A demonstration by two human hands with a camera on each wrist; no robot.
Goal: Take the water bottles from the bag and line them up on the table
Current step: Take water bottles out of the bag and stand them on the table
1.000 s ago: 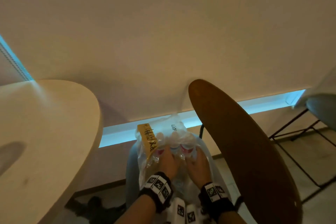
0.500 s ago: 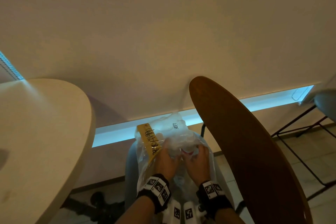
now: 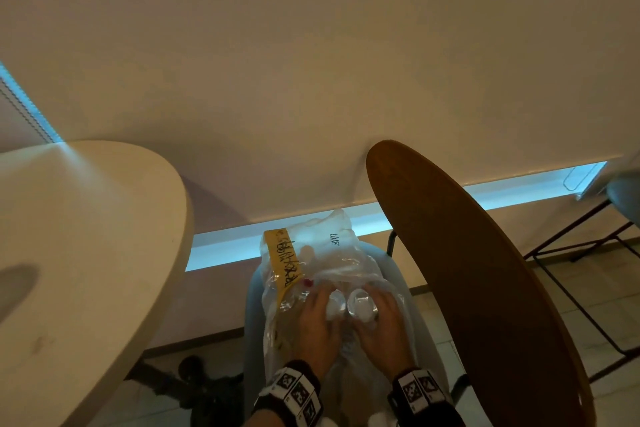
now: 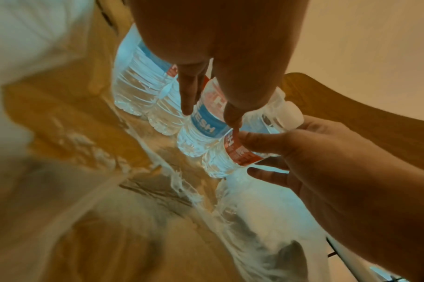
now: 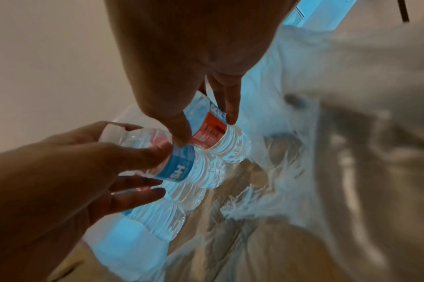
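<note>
Head view: our left hand (image 3: 317, 322) and right hand (image 3: 379, 319) each grip a water bottle (image 3: 360, 305) inside the plastic bag (image 3: 277, 288); next, we judge, lifting clear toward the table (image 3: 86, 236).

It looks like a café or a break room rather than a home. A round cream table (image 3: 86, 236) stands on the left and a round brown wooden table (image 3: 467, 270) on the right — two small tables close together, with a padded grey chair (image 3: 252, 305) between them. More seating on thin black metal legs (image 3: 568, 246) stands at the far right. The floor is pale tile (image 3: 606, 288), and a long roller blind (image 3: 311, 62) covers the window, leaving a blue strip of daylight (image 3: 225, 246) — dim, warm lighting overall.
</note>
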